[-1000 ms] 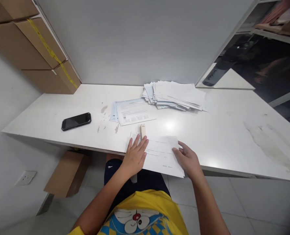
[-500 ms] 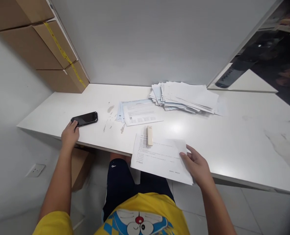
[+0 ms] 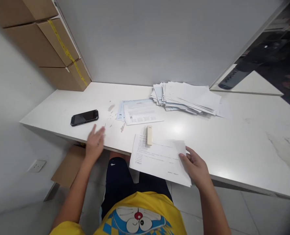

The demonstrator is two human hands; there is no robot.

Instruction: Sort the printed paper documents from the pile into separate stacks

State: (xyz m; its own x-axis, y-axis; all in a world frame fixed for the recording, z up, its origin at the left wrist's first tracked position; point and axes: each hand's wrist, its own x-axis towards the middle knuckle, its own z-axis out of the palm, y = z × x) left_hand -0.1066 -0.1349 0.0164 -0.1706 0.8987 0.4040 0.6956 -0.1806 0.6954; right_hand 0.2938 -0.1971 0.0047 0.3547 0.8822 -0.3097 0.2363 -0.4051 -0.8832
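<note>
My right hand [image 3: 196, 164] pinches the right edge of a printed sheet of paper [image 3: 157, 161], thumb on top and fingers beneath. The sheet hangs partly over the table's front edge, and more than one layer shows at its lower right corner. A cream stapler-like block [image 3: 149, 135] lies at the paper's upper left part. My left hand [image 3: 95, 142] is in the air over the table's front edge, fingers apart and slightly blurred, holding nothing. Behind it a black smartphone [image 3: 84, 117] lies on the white table [image 3: 233, 147].
A few printed sheets [image 3: 143, 112] lie past the cream block. A messy paper stack [image 3: 189, 99] rests against the back wall. Cardboard boxes [image 3: 63, 76] are piled at the far left. A mirror [image 3: 269, 55] leans at the right, and another carton [image 3: 68, 166] is below the table.
My left hand has left the smartphone and moved right, toward the paper. The smartphone stays in place. My right hand keeps its hold on the paper.
</note>
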